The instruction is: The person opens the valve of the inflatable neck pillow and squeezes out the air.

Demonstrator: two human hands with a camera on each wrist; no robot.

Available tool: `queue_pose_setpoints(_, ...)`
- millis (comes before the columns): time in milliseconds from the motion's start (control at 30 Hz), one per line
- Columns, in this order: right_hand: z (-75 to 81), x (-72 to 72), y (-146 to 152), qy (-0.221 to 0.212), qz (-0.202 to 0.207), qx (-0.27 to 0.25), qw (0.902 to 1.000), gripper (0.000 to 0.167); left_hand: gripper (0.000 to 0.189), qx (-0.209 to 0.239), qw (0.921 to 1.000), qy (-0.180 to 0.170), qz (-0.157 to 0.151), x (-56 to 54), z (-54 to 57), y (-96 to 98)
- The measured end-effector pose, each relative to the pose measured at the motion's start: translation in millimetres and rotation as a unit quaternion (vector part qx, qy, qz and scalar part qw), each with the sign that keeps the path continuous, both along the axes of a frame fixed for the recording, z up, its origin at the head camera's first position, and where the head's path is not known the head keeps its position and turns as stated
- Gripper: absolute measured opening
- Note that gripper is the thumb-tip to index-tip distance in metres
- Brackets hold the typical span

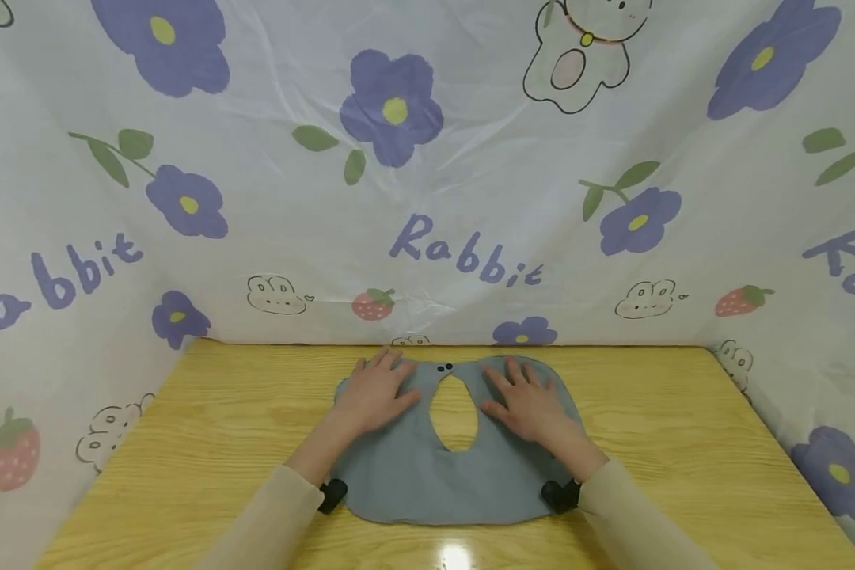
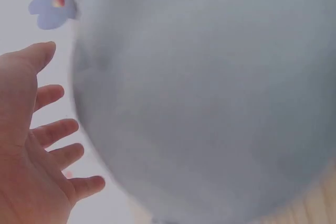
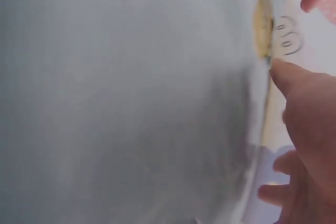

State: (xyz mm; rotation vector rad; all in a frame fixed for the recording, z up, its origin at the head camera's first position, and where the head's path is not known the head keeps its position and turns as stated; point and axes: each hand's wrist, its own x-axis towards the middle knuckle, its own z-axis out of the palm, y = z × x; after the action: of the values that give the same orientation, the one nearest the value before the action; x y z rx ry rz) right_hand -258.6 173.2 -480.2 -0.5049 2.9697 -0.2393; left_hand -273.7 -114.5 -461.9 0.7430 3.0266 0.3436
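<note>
A grey-blue bib point(image 1: 413, 483) lies spread on the wooden table, its neck opening in the middle and two dark snaps point(image 1: 445, 367) at the top edge. My left hand point(image 1: 374, 396) rests on the bib's upper left part, fingers spread. On the upper right part lies my right hand point(image 1: 534, 408), also with fingers apart. The bib's cloth point(image 2: 199, 98) fills most of the left wrist view, with the extended fingers point(image 2: 60, 129) beside its edge. In the right wrist view, the cloth point(image 3: 121, 98) hides part of the right hand point(image 3: 310, 124).
The wooden table point(image 1: 684, 443) extends on both sides of the bib. A white curtain point(image 1: 470, 182) printed with purple flowers, rabbits and strawberries hangs behind and at both sides. Dark wrist devices point(image 1: 560, 495) sit near the bib's lower corners.
</note>
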Motion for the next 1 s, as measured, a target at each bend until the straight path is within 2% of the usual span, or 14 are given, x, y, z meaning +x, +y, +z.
queue_pose_setpoints(100, 9.0, 11.8, 9.0, 0.017, 0.016, -0.007, 0.9997, 0.066, 0.056, 0.015, 0.9995, 0.023, -0.012, 8.8, 9.0, -3.7)
queue_pose_setpoints(167, 13.6, 18.4, 13.8, 0.016, 0.022, -0.005, 0.9996, 0.067, 0.058, 0.014, 0.9995, 0.023, -0.013, 13.4, 12.5, -5.9)
queue_pose_setpoints(333, 12.9, 30.4, 18.2, -0.014, 0.026, -0.004, 0.9996, 0.07, 0.072, -0.014, 0.9994, -0.027, -0.017, 15.7, 9.9, -10.0)
queue_pose_setpoints(467, -2.1, 29.8, 22.5, -0.035, 0.026, -0.004, 0.999, 0.073, 0.083, -0.05, 0.996, -0.069, -0.026, 13.6, 3.0, -9.8)
queue_pose_setpoints(600, -13.1, 25.1, 27.4, -0.032, 0.03, 0.001, 0.999, 0.074, 0.087, -0.056, 0.9952, -0.075, -0.031, 13.3, 0.7, -8.1)
queue_pose_setpoints(767, -13.5, 24.9, 27.8, -0.039, 0.022, 0.009, 0.9989, 0.074, 0.086, -0.052, 0.9959, -0.066, -0.035, 14.3, -1.1, -7.7)
queue_pose_setpoints(1000, -3.6, 28.4, 23.8, -0.056, 0.016, 0.016, 0.9982, 0.073, 0.086, -0.038, 0.995, -0.087, -0.029, 13.2, -4.1, -6.9)
